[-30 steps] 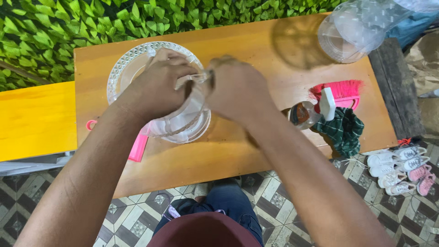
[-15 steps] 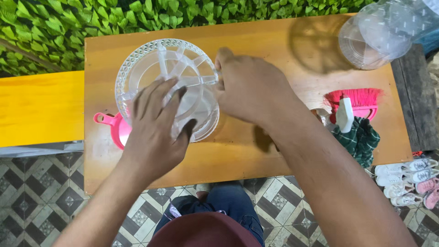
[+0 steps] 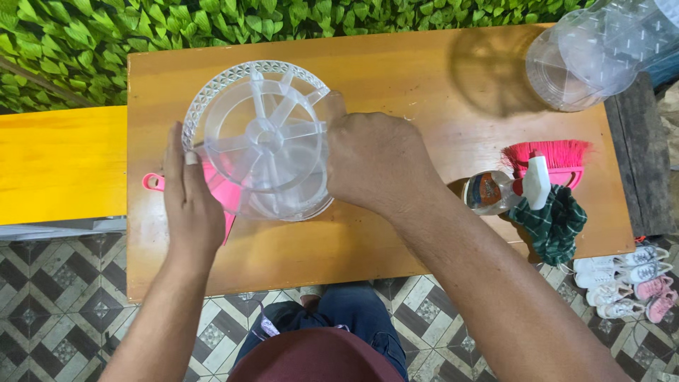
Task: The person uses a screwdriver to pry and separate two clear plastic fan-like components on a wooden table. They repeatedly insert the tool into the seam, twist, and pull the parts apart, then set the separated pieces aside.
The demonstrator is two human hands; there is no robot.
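**Both hands set against a round rim**

The left hand (image 3: 189,205) is held flat and upright, fingers straight and together, pointed away from the body, the palm turned inward. The right hand (image 3: 375,166) is curled, knuckles up, its fingers closed over an edge and its thumb hidden. Both forearms are bare and are stretched forward from the lower frame, the right one crossing in diagonally from the lower right.
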